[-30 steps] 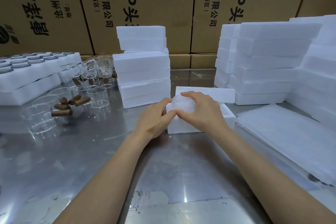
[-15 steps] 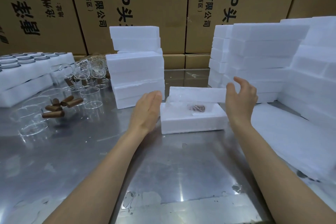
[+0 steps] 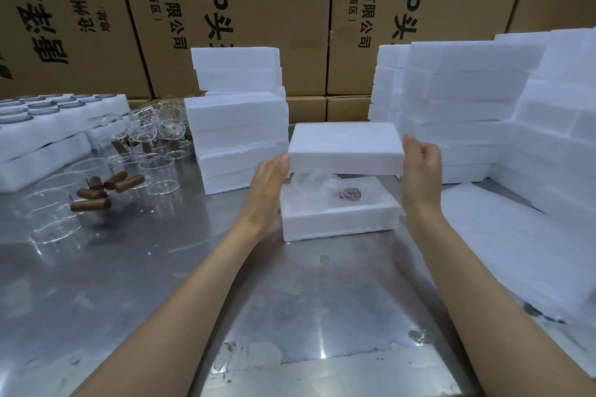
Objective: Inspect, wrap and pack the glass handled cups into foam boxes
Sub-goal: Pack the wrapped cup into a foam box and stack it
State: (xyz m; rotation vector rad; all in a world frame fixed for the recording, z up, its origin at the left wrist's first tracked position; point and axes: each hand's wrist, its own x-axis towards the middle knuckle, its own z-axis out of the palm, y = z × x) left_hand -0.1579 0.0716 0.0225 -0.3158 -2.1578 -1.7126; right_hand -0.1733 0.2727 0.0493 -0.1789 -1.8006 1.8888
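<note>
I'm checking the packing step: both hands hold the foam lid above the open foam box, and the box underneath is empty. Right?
Not quite. The head view shows the left hand and right hand holding the foam lid above the open foam box, but the box is not empty: a wrapped glass cup lies inside.

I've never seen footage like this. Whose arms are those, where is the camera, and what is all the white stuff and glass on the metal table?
No machine here: a person wears a camera on the head, looking down at their own arms. The left hand and right hand hold a white foam lid by its ends, above an open foam box on the steel table. Inside the box lies a wrapped glass cup with a brown handle. More foam boxes are stacked behind, and unpacked glass cups wait on the left.
</note>
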